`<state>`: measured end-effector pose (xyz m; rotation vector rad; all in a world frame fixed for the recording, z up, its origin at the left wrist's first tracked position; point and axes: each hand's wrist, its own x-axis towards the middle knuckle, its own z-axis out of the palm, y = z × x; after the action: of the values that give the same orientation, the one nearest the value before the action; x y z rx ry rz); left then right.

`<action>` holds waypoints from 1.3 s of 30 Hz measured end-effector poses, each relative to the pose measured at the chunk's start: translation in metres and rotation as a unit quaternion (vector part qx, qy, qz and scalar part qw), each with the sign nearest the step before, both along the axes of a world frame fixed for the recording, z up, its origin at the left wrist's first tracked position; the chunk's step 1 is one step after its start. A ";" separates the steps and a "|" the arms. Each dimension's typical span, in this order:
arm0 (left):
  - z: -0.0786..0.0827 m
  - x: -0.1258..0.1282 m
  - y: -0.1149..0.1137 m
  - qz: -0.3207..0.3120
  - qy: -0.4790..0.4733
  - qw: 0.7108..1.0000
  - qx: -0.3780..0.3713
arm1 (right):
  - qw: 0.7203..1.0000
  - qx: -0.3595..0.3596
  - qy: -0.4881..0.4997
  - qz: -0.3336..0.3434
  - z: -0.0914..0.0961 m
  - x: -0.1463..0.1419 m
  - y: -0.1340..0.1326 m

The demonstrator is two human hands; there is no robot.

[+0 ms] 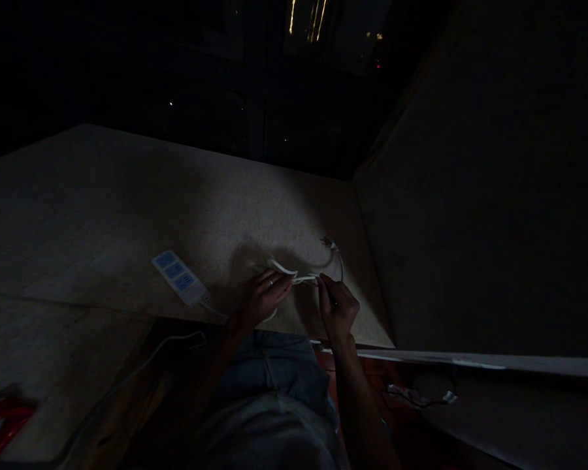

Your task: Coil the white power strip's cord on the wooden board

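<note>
The scene is dim. My left hand [264, 297] and my right hand [340, 307] are held close together over a pale mat, both pinching a thin white cable [306, 279]. The cable loops between the hands and arcs up to a small connector end [329, 243] lying on the mat. My left fingers are closed round a folded bit of the cable, and a ring shows on one finger. The fingers of my right hand grip the cable's other side.
A white power strip [179, 277] with blue sockets lies left of my hands, its cord trailing down towards the floor. The pale mat [127, 209] meets an upright panel [470, 228] on the right. A red object [2, 418] sits at the bottom left. Another small cable [416, 396] lies at the lower right.
</note>
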<state>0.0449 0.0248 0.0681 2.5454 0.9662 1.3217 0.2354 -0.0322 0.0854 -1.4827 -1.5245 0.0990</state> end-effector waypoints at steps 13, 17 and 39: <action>-0.017 -0.021 -0.011 0.199 -0.393 0.836 -0.328 | 0.984 -0.074 0.156 -0.047 -0.019 -0.001 0.009; -0.021 -0.027 -0.001 0.154 -0.506 0.715 -0.458 | 0.980 -0.100 0.169 -0.025 -0.023 -0.005 0.010; 0.032 0.007 0.010 0.027 0.117 0.993 -0.003 | 0.959 -0.143 0.222 0.099 -0.034 -0.008 0.016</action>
<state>0.0520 0.0343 0.0996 2.7343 1.0830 1.0455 0.2274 -0.0161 0.0513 -1.3997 -1.3169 0.7496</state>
